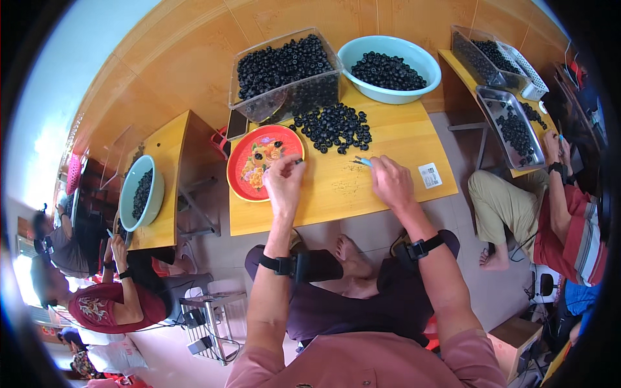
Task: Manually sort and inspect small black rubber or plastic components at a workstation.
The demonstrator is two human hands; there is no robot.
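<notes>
My left hand (pixel 284 182) is closed over the right rim of a red floral plate (pixel 238 174), pinching a small round black part (pixel 298 161) between thumb and fingertips. Two or three similar black parts lie on the plate. To the right, my right hand (pixel 392 182) grips a small blue-handled tool (pixel 365 161). Its thin tip points left over the yellow table (pixel 401 139); whether it is a knife or tweezers is too small to tell. Dark crumbs lie on the tabletop between my hands. Just beyond them spreads a loose heap of black parts (pixel 333 127).
A clear bin (pixel 284 97) and a light-blue basin (pixel 388 95), both full of black parts, stand at the back. A phone-like dark slab (pixel 237 124) lies beside the bin. A white label (pixel 429 176) is at the right. Other people work at side tables with a basin (pixel 154 197) and metal tray (pixel 490 103).
</notes>
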